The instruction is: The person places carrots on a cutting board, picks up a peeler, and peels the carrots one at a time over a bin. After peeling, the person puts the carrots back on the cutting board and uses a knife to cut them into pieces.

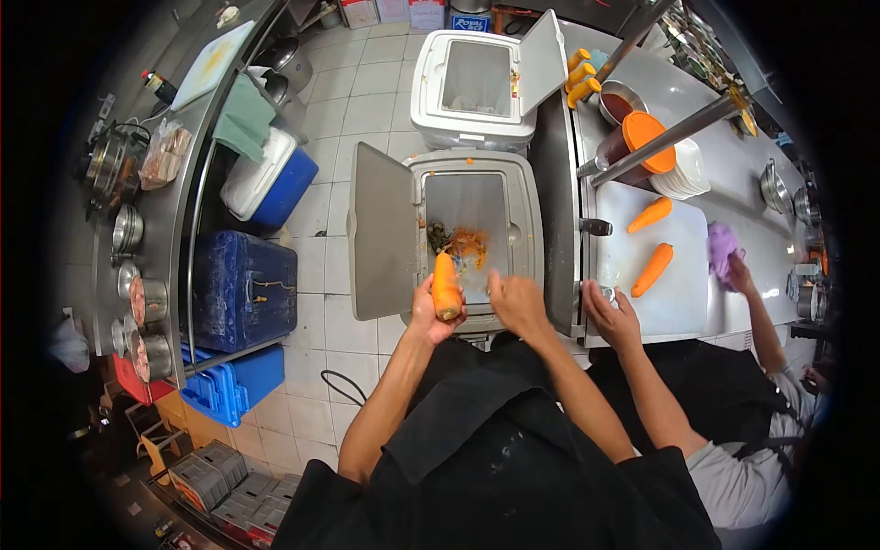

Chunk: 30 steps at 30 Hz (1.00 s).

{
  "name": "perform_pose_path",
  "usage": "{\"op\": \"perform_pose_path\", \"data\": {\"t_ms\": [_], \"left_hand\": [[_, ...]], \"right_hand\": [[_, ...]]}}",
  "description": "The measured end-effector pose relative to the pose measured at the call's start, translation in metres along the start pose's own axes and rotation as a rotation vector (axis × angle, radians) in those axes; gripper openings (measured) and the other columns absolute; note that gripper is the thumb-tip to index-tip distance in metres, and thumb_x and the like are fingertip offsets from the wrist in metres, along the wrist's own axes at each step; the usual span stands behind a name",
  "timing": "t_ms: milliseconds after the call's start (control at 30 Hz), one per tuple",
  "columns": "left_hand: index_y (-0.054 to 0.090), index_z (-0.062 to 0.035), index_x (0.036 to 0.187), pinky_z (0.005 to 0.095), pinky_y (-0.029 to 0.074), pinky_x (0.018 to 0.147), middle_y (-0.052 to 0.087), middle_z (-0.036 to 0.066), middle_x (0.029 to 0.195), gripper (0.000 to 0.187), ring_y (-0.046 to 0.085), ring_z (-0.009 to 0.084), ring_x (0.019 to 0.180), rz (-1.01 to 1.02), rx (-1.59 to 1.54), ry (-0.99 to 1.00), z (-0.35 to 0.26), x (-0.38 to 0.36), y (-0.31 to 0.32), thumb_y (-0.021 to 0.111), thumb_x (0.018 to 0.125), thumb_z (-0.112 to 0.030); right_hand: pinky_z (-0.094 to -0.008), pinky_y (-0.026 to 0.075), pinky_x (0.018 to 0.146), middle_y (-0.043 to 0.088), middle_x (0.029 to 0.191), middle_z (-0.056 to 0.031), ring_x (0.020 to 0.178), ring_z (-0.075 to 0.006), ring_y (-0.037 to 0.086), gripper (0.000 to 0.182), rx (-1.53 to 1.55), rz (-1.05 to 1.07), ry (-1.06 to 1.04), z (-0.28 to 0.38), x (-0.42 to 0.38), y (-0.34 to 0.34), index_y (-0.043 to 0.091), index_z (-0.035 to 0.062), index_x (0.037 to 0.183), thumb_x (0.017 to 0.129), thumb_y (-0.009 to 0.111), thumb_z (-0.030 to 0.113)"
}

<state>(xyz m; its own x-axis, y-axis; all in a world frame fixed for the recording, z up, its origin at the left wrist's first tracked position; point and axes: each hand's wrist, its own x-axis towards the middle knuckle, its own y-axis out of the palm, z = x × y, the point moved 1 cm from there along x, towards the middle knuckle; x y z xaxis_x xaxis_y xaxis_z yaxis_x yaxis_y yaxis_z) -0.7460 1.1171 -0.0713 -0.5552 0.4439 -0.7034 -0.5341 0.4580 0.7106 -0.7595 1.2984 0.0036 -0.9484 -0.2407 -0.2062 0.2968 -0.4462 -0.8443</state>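
Note:
My left hand (428, 313) is wrapped round an orange carrot (446, 289), its thick stem end toward me and its tip pointing away. The carrot is above an open bin (423, 170), in which orange peelings (469, 246) and dark green scraps (438, 236) lie. To the right of the carrot is my right hand (516, 301), slightly blurred. Its fingers are curled closed, and what they grip, if anything, cannot be made out. Two more carrots (653, 270) rest on a white cutting board (674, 307) at the right.
A co-worker stands close on my right, one hand (611, 314) at the board's near edge, the other (739, 272) on a purple cloth (722, 244). Beyond my bin stands a second open bin (426, 115). An orange-lidded container (647, 142) and stacked white plates (683, 172) stand behind the board.

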Motion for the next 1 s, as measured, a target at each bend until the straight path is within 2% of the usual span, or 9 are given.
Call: {"op": "perform_pose_path", "data": {"t_ms": [200, 300, 433, 500, 600, 733, 800, 867, 1000], "left_hand": [[0.059, -0.0142, 0.114, 0.0348, 0.048, 0.054, 0.060, 0.006, 0.080, 0.043, 0.057, 0.0194, 0.066, -0.064, 0.101, 0.031, 0.006, 0.006, 0.016, 0.033, 0.099, -0.046], [0.058, -0.0142, 0.116, 0.0341, 0.045, 0.050, 0.060, 0.006, 0.079, 0.043, 0.057, 0.0193, 0.063, -0.064, 0.166, 0.029, 0.008, 0.000, 0.020, 0.033, 0.100, -0.045], [0.057, -0.0138, 0.117, 0.0329, 0.043, 0.048, 0.061, 0.006, 0.079, 0.043, 0.057, 0.0192, 0.060, -0.028, 0.212, 0.014, 0.010, -0.011, 0.017, 0.034, 0.100, -0.045], [0.056, -0.0139, 0.116, 0.0334, 0.045, 0.049, 0.061, 0.006, 0.080, 0.042, 0.058, 0.0196, 0.060, 0.018, 0.286, 0.005, 0.014, -0.017, 0.011, 0.034, 0.100, -0.046], [0.056, -0.0119, 0.112, 0.0351, 0.048, 0.051, 0.061, 0.007, 0.081, 0.041, 0.059, 0.0204, 0.061, 0.137, 0.285, -0.020, 0.015, -0.030, 0.021, 0.037, 0.100, -0.046], [0.055, -0.0093, 0.110, 0.0357, 0.051, 0.054, 0.061, 0.008, 0.082, 0.041, 0.060, 0.0211, 0.064, 0.066, 0.144, -0.006, 0.009, -0.029, 0.020, 0.040, 0.099, -0.046], [0.055, -0.0075, 0.110, 0.0353, 0.053, 0.057, 0.062, 0.009, 0.083, 0.042, 0.061, 0.0212, 0.066, -0.006, 0.037, 0.007, 0.005, -0.017, 0.011, 0.042, 0.098, -0.046], [0.055, -0.0078, 0.110, 0.0357, 0.053, 0.058, 0.062, 0.009, 0.083, 0.041, 0.062, 0.0213, 0.068, 0.008, 0.019, -0.010, 0.003, -0.003, -0.007, 0.042, 0.098, -0.045], [0.055, -0.0082, 0.109, 0.0370, 0.054, 0.062, 0.061, 0.008, 0.082, 0.039, 0.061, 0.0215, 0.070, -0.076, -0.015, -0.046, 0.005, 0.004, 0.002, 0.041, 0.099, -0.043]], "right_hand": [[-0.0519, 0.048, 0.054, 0.061, 0.064, -0.0247, 0.050, -0.0426, 0.059, 0.037, 0.036, -0.047, 0.013, 0.022, -0.019, 0.000, 0.058, -0.0026, 0.066, 0.090, 0.047, 0.024], [-0.0513, 0.049, 0.055, 0.063, 0.068, -0.0247, 0.055, -0.0426, 0.061, 0.039, -0.053, -0.017, -0.075, 0.022, -0.014, -0.010, 0.064, -0.0021, 0.068, 0.090, 0.046, 0.025], [-0.0530, 0.050, 0.064, 0.065, 0.076, -0.0260, 0.066, -0.0447, 0.063, 0.042, -0.131, 0.022, -0.109, -0.021, 0.025, 0.040, 0.068, -0.0022, 0.079, 0.091, 0.041, 0.028], [-0.0552, 0.049, 0.073, 0.066, 0.083, -0.0269, 0.080, -0.0468, 0.064, 0.047, 0.099, -0.006, 0.265, -0.038, 0.052, 0.049, 0.068, -0.0023, 0.083, 0.092, 0.037, 0.031], [-0.0561, 0.048, 0.080, 0.066, 0.089, -0.0283, 0.088, -0.0486, 0.063, 0.050, 0.082, 0.024, 0.387, -0.077, 0.067, 0.069, 0.069, -0.0022, 0.086, 0.092, 0.035, 0.034], [-0.0540, 0.049, 0.079, 0.066, 0.092, -0.0286, 0.090, -0.0470, 0.064, 0.048, 0.047, 0.028, 0.402, -0.074, 0.051, 0.047, 0.069, -0.0026, 0.090, 0.092, 0.035, 0.031], [-0.0533, 0.051, 0.075, 0.067, 0.086, -0.0257, 0.083, -0.0459, 0.064, 0.044, -0.019, 0.097, 0.266, -0.037, 0.033, 0.014, 0.067, -0.0023, 0.088, 0.093, 0.037, 0.028], [-0.0524, 0.051, 0.063, 0.067, 0.076, -0.0219, 0.069, -0.0429, 0.065, 0.036, -0.030, 0.030, 0.105, -0.004, 0.004, 0.006, 0.064, -0.0010, 0.078, 0.092, 0.041, 0.023], [-0.0520, 0.048, 0.060, 0.059, 0.062, -0.0264, 0.057, -0.0444, 0.060, 0.045, 0.011, -0.050, -0.004, 0.032, -0.025, -0.012, 0.064, -0.0037, 0.065, 0.092, 0.043, 0.026]]}}
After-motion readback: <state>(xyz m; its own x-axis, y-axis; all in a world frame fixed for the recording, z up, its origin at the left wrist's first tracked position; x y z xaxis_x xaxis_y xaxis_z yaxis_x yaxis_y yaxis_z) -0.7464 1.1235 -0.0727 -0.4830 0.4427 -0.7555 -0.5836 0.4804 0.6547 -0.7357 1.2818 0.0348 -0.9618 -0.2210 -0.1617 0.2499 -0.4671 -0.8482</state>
